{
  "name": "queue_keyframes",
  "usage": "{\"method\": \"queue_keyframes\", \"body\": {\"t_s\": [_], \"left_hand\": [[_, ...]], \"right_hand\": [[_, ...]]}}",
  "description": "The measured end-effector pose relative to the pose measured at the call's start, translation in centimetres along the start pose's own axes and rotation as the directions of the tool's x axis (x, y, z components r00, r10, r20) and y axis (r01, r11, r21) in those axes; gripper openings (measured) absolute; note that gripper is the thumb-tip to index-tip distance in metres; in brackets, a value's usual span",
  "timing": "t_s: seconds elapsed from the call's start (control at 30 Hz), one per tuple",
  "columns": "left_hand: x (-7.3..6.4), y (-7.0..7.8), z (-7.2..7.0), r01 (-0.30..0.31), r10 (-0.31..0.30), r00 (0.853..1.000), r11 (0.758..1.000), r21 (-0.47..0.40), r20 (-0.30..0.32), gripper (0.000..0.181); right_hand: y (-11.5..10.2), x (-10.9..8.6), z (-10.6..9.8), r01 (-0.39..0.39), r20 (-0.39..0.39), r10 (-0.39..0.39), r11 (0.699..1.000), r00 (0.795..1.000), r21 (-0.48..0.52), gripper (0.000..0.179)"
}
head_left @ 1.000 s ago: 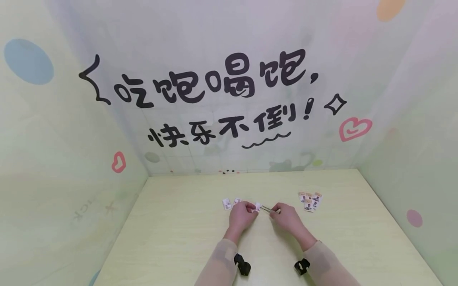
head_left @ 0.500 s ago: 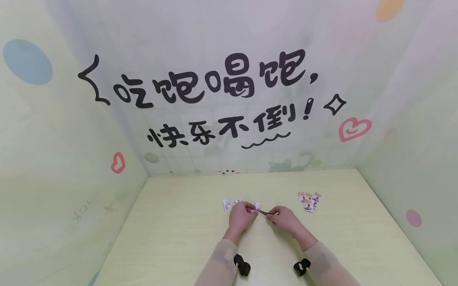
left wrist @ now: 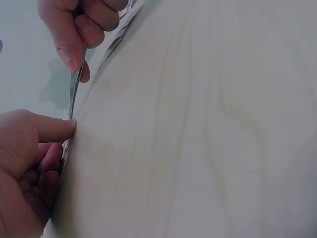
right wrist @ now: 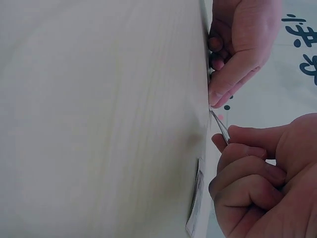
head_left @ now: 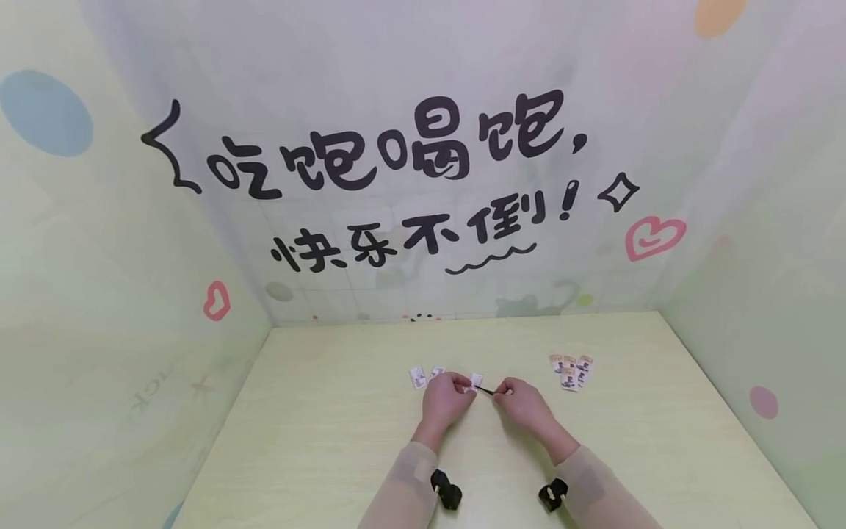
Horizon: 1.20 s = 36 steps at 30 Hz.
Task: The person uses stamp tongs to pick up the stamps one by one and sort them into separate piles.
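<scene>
Between the thumb and index finger of my left hand (head_left: pixel 448 405) is a small white printed slip (head_left: pixel 476 379), lying low at the table. My right hand (head_left: pixel 527 408) pinches a pair of metal tweezers (head_left: pixel 485 390). Their tips meet the slip beside the left fingertips; whether they grip it is too small to tell. In the left wrist view the tweezers (left wrist: pixel 75 91) point down to the left fingertip (left wrist: pixel 62 130). The other left fingers are curled underneath. Two similar white slips, one at the far left (head_left: pixel 417 378) and one partly behind the left hand (head_left: pixel 438 372), lie flat.
Several orange-topped slips with dark handwriting (head_left: pixel 570 373) overlap on the right of the pale wooden table (head_left: pixel 317 433). Printed walls enclose the table at the back and both sides. A black wrist device (head_left: pixel 554 495) sits at each sleeve.
My right hand has dipped slightly, then risen a little, and the tweezers have turned so their tips reach the slip at the left fingertips. The left hand has stayed in place.
</scene>
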<state>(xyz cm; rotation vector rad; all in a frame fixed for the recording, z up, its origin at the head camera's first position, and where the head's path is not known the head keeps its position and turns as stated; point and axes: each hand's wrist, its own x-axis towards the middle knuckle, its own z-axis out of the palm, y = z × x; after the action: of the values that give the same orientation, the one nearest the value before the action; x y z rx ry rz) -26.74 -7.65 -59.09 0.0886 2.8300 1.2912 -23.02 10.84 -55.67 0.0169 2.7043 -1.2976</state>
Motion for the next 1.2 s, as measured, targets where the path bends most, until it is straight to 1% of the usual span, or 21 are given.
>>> {"method": "queue_keyframes", "body": {"t_s": [0.1,0.2,0.33,0.4,0.47,0.53,0.6,0.67,0.73,0.87,1.0,1.1,1.2], "left_hand": [[-0.1,0.0,-0.2,-0.012,0.012,1.000,1.000,-0.014,0.010,0.012],[-0.2,0.0,-0.6,-0.032,0.033,0.999,0.998,-0.054,0.031,0.010],[-0.6,0.0,-1.3,-0.075,0.083,0.994,0.992,-0.106,0.076,0.008],[-0.9,0.1,-1.6,-0.100,0.110,0.988,0.990,-0.097,0.109,0.009],[-1.0,0.1,-1.8,-0.128,0.136,0.980,0.990,-0.061,0.143,0.010],[-1.0,0.0,-1.9,-0.141,0.143,0.974,0.990,-0.025,0.174,0.009],[-0.9,0.0,-1.9,-0.152,0.150,0.971,0.988,0.000,0.188,0.008],[-0.9,-0.1,-1.9,-0.149,0.145,0.971,0.989,0.008,0.190,0.007],[-0.9,-0.1,-1.9,-0.143,0.140,0.974,0.990,0.007,0.181,0.007],[-1.1,-0.3,-1.6,-0.109,0.105,0.983,0.994,0.014,0.152,0.007],[-1.4,-0.4,-1.5,-0.084,0.081,0.989,0.996,0.020,0.122,0.008],[-1.5,-0.4,-1.5,-0.080,0.077,0.991,0.997,0.023,0.106,0.008],[-1.7,-0.4,-1.5,-0.073,0.070,0.992,0.997,0.026,0.101,0.008]], "right_hand": [[0.0,0.1,0.0,0.007,0.000,-0.007,1.000,1.000,-0.001,0.009],[0.1,0.2,-0.4,0.021,0.021,-0.021,1.000,1.000,-0.016,0.009],[0.8,0.5,-1.5,0.041,0.102,-0.042,0.999,0.994,0.008,0.009],[1.0,0.6,-2.2,0.047,0.163,-0.054,0.998,0.985,0.046,0.009],[1.3,0.7,-2.7,0.053,0.217,-0.071,0.995,0.973,0.089,0.008],[1.4,0.8,-3.0,0.065,0.254,-0.092,0.991,0.963,0.114,0.007],[1.5,0.9,-3.2,0.072,0.271,-0.104,0.990,0.957,0.123,0.007],[1.5,0.9,-3.1,0.069,0.268,-0.101,0.990,0.958,0.126,0.007],[1.4,0.8,-2.9,0.059,0.253,-0.086,0.992,0.964,0.116,0.008],[1.2,0.3,-2.3,0.029,0.212,-0.047,0.996,0.976,0.088,0.010],[1.0,-0.1,-1.6,0.024,0.166,-0.033,0.998,0.986,0.054,0.010],[0.8,-0.4,-1.4,0.023,0.142,-0.030,0.999,0.989,0.047,0.009],[0.7,-0.6,-1.2,0.017,0.135,-0.023,0.999,0.991,0.047,0.009]]}}
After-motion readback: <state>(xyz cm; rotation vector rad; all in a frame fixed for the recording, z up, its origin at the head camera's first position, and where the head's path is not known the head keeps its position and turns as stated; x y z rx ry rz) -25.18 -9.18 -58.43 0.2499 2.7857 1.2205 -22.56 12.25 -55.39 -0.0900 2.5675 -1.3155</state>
